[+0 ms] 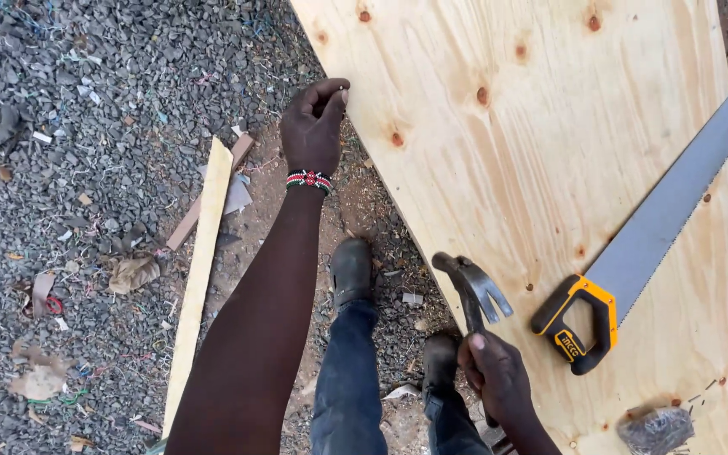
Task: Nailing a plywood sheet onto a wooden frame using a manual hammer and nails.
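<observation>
My left hand [313, 126], with a beaded bracelet at the wrist, is curled against the left edge of a large plywood sheet [532, 126], fingertips pinched at the rim. My right hand [497, 371] grips the handle of a claw hammer [473, 286], whose metal head hangs just above the sheet's near edge. A hand saw [659, 219] with a black and orange handle lies flat on the plywood to the right of the hammer.
Grey gravel [86, 211] with scraps covers the ground at left. A long pale wood strip [200, 261] and a shorter offcut lie on it. My legs and dark shoes stand beside the sheet. A dark crumpled lump [655, 430] sits on the plywood's near corner.
</observation>
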